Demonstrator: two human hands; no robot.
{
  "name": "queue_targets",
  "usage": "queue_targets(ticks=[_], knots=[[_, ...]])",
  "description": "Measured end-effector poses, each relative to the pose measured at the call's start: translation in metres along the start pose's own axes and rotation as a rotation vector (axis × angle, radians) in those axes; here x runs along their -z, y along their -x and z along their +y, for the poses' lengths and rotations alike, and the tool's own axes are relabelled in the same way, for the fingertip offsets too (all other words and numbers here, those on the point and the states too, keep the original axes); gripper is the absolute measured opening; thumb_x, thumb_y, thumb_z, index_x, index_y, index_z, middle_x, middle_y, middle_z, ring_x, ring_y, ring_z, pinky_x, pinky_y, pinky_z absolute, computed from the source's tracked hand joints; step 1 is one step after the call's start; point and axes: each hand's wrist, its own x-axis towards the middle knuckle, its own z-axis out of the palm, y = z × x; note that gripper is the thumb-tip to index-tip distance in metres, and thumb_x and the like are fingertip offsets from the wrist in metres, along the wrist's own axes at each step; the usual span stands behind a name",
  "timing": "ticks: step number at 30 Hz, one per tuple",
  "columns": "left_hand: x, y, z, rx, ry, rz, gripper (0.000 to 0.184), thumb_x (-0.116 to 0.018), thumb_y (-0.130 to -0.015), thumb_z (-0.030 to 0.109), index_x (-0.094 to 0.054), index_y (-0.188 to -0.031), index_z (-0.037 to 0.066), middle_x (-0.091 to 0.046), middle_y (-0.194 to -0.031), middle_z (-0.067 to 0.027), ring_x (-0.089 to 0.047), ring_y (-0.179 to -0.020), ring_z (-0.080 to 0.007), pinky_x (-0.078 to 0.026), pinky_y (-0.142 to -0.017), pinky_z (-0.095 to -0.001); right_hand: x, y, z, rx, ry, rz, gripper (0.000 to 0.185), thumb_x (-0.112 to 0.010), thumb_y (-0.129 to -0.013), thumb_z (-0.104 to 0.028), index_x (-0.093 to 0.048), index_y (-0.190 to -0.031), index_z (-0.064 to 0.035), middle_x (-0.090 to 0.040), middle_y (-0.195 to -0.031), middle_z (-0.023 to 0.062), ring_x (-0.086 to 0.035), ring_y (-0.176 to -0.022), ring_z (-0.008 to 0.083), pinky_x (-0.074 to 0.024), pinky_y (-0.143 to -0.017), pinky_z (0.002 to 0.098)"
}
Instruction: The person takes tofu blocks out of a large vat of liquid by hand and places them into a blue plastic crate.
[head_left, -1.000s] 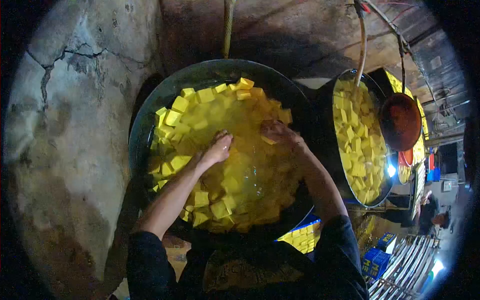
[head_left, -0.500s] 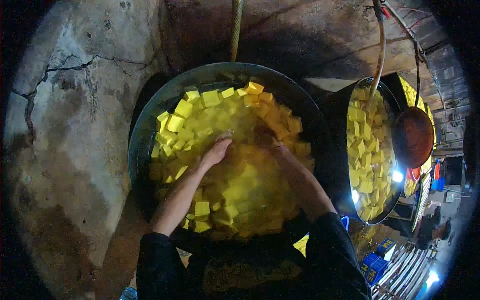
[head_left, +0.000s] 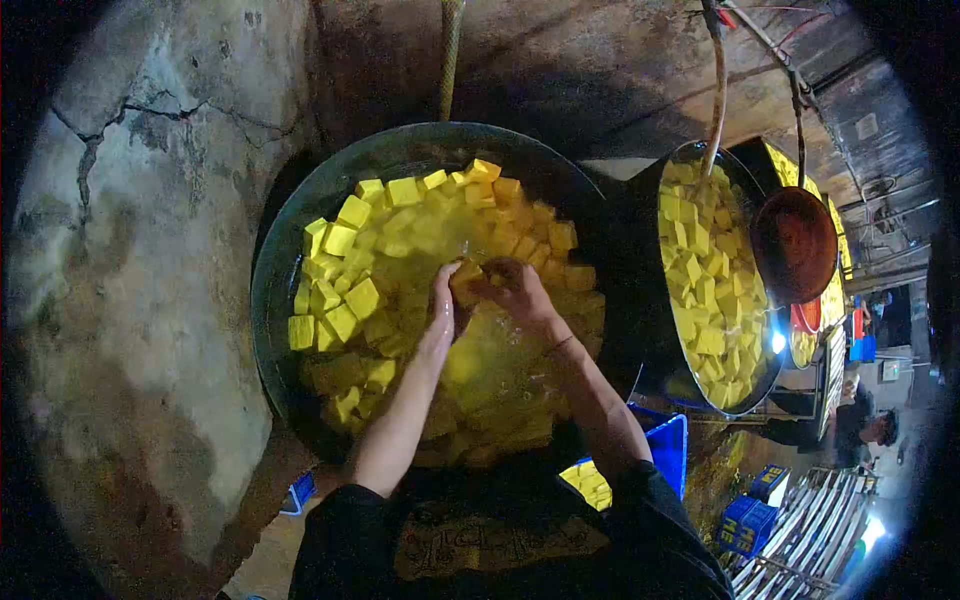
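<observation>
Pinching a cube (head_left: pixel 466 284) between them, the left hand (head_left: pixel 446 302) and right hand (head_left: pixel 516 290) were over the pan (head_left: pixel 274 335), where other cubes (head_left: pixel 341 321) lay in cloudy liquid (head_left: pixel 482 365).

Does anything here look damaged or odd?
Yes: a jagged crack runs across the upper part of the stained wall at left, so it looks damaged. The yellow blocks in the large pan lie jumbled, but nothing there seems wrong.

Yellow cubes (head_left: pixel 363 298), blue crate (head_left: pixel 670 452)
</observation>
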Motion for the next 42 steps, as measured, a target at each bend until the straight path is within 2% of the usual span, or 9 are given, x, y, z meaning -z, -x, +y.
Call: queue_targets(ticks=[4, 7, 10, 12, 17, 27, 34, 39, 42], knots=[[0.003, -0.028, -0.035, -0.183, 0.654, -0.498, 0.031, -0.044, -0.086, 0.026, -0.056, -0.104, 0.003, -0.060, -0.099, -0.0099, -0.058, -0.089, -0.0212, -0.049, -0.077, -0.0410, -0.010, 0.003, -0.061, -0.139, -0.246, -0.009, 0.036, -0.068, -0.081, -0.020, -0.055, -0.108, -0.0005, -0.051, -0.121, 0.0142, -0.053, -0.103, 0.0266, -0.0420, -0.088, 0.0385], [0.020, -0.088, -0.070, -0.085, 0.956, -1.105, 0.033, -0.047, -0.084, 0.028, -0.056, -0.105, 0.004, -0.060, -0.100, -0.0099, -0.058, -0.091, -0.0232, -0.047, -0.084, -0.0400, -0.029, -0.008, -0.050, 0.124, 0.478, 0.278, 0.039, -0.064, -0.084, -0.029, -0.056, -0.109, -0.0006, -0.060, -0.105, 0.0162, -0.056, -0.096, 0.0299, -0.0422, -0.087, 0.0391], [-0.001, -0.010, -0.022, -0.232, 0.916, -0.651, 0.037, -0.051, -0.081, 0.035, -0.057, -0.102, 0.005, -0.060, -0.098, -0.0089, -0.057, -0.091, -0.0258, -0.047, -0.084, -0.0421, -0.021, -0.052, -0.059, -0.214, 0.427, -0.296, 0.054, -0.048, -0.085, -0.054, -0.056, -0.116, -0.0103, -0.047, -0.126, 0.0192, -0.046, -0.113, 0.0385, -0.0420, -0.089, 0.0481], [0.011, -0.019, -0.008, -0.070, 0.931, -0.263, 0.039, -0.052, -0.079, 0.038, -0.058, -0.098, 0.005, -0.061, -0.095, -0.0089, -0.057, -0.089, -0.0272, -0.047, -0.082, -0.0444, -0.011, -0.094, -0.056, -0.194, 0.617, -0.184, 0.048, -0.051, -0.084, -0.044, -0.055, -0.118, -0.0092, -0.050, -0.122, 0.0189, -0.050, -0.109, 0.0366, -0.0428, -0.089, 0.0449], [0.055, -0.043, 0.041, -0.277, 1.047, -0.575, 0.044, -0.041, -0.081, 0.043, -0.059, -0.101, 0.007, -0.059, -0.105, -0.0144, -0.052, -0.097, -0.0329, -0.042, -0.082, -0.0489, 0.006, -0.147, 0.026, 0.474, 1.288, 0.313, 0.035, -0.051, -0.082, -0.020, -0.057, -0.115, -0.0082, -0.059, -0.105, 0.0198, -0.058, -0.095, 0.0362, -0.0469, -0.083, 0.0442], [0.098, -0.036, 0.103, -0.444, 0.889, -0.313, 0.040, -0.040, -0.086, 0.038, -0.057, -0.104, 0.008, -0.059, -0.105, -0.0129, -0.053, -0.096, -0.0321, -0.043, -0.081, -0.0467, -0.052, -0.147, -0.021, -0.009, 0.642, -0.116, 0.034, -0.065, -0.070, -0.033, -0.065, -0.096, -0.0100, -0.065, -0.090, 0.0140, -0.062, -0.080, 0.0304, -0.0504, -0.072, 0.0429], [0.098, -0.025, 0.087, -0.422, 0.989, -0.305, 0.040, -0.044, -0.081, 0.041, -0.058, -0.099, 0.007, -0.059, -0.103, -0.0111, -0.052, -0.097, -0.0309, -0.042, -0.082, -0.0485, -0.105, -0.152, 0.050, 0.233, 0.623, -0.030, 0.043, -0.070, -0.069, -0.040, -0.066, -0.100, -0.0105, -0.067, -0.084, 0.0130, -0.063, -0.068, 0.0293, -0.0494, -0.061, 0.0400], [0.091, -0.023, 0.073, -0.382, 0.981, -0.222, 0.042, -0.038, -0.085, 0.036, -0.056, -0.105, 0.004, -0.058, -0.102, -0.0109, -0.053, -0.091, -0.0295, -0.043, -0.082, -0.0471, -0.024, -0.060, -0.069, -0.168, -0.435, -0.257, 0.034, -0.072, -0.074, -0.028, -0.065, -0.100, -0.0076, -0.065, -0.077, 0.0018, -0.055, -0.063, 0.0107, -0.0439, -0.056, 0.0287], [0.063, -0.015, 0.056, -0.355, 0.819, -0.169, 0.038, -0.038, -0.085, 0.039, -0.059, -0.103, 0.012, -0.061, -0.100, -0.0063, -0.057, -0.095, -0.0246, -0.045, -0.083, -0.0431, -0.010, -0.030, -0.095, 0.082, -0.263, -0.089, 0.029, -0.072, -0.075, -0.024, -0.065, -0.096, -0.0049, -0.064, -0.078, -0.0012, -0.053, -0.063, 0.0052, -0.0406, -0.054, 0.0245]])
